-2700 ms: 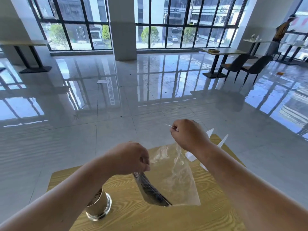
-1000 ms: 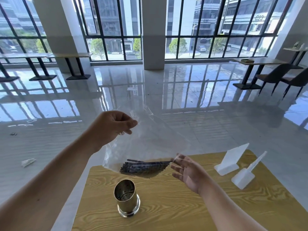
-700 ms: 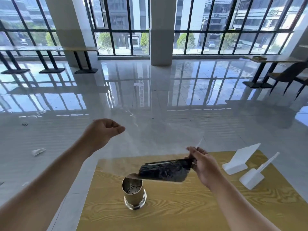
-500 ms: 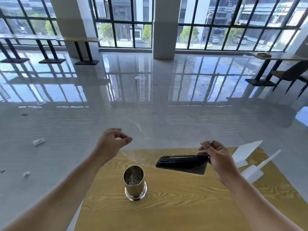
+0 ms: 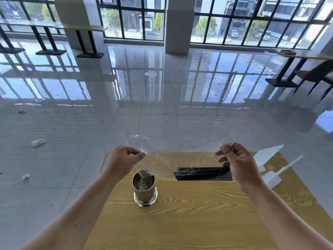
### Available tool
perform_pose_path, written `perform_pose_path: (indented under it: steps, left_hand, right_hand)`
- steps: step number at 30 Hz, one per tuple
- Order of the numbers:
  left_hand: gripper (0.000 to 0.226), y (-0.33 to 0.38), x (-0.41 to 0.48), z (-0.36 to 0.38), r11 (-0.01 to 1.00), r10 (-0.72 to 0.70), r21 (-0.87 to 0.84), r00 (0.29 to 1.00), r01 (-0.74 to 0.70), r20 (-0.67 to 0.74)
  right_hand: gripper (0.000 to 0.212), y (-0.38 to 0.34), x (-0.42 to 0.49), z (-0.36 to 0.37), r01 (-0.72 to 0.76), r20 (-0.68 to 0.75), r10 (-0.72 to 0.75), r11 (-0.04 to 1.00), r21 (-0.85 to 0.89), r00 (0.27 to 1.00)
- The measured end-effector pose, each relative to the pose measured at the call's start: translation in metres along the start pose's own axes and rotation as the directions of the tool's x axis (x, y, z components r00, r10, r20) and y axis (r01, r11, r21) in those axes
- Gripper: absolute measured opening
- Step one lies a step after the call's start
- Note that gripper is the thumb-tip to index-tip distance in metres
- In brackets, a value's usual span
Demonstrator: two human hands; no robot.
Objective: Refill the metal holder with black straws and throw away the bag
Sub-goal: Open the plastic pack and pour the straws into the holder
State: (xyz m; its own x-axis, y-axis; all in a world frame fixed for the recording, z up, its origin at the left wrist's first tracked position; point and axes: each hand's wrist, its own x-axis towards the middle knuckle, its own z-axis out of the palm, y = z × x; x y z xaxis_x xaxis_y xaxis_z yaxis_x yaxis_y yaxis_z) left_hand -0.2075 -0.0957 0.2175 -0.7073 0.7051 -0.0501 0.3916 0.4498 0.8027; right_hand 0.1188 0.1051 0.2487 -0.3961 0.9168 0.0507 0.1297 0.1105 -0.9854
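Left hand (image 5: 124, 159) and right hand (image 5: 238, 164), both hands up over the bench (image 5: 198, 217), each pinching one end of the clear bag (image 5: 164, 164), fingers curled on the plastic. The bag stretches between them, and the black straws (image 5: 200, 172) lie sideways in its lower right part, just beside the right hand. The metal holder (image 5: 145, 191) stands upright on the bench below the left hand, a bag corner hanging at its mouth. Two white sign stands (image 5: 265, 156) sit at the right edge.
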Motion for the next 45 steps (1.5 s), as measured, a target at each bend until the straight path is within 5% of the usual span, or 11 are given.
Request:
perform_pose_path:
  steps: [8, 17, 24, 45]
  left_hand:
    - [0.039, -0.005, 0.001, 0.008, 0.985, -0.070, -0.153, 0.994, 0.083, 0.087]
    - [0.020, -0.005, -0.001, 0.024, 0.871, -0.132, -0.424, 0.951, 0.247, 0.281]
    - [0.020, -0.022, -0.001, 0.031, 0.908, -0.151, -0.350, 0.958, 0.232, 0.244]
    - [0.022, -0.080, -0.003, 0.034, 0.795, -0.380, -0.442, 0.909, 0.415, 0.171]
  right_hand:
    - [0.018, 0.009, 0.004, -0.001, -0.029, -0.019, 0.028, 0.999, -0.037, 0.999]
    - [0.019, -0.002, 0.010, 0.007, 0.057, -0.019, -0.061, 0.982, -0.182, 0.998]
    - [0.019, -0.018, 0.019, 0.021, 0.083, 0.001, -0.085, 0.963, -0.255, 0.996]
    - [0.019, -0.082, 0.042, 0.108, 0.277, 0.216, -0.192, 0.825, -0.492, 0.957]
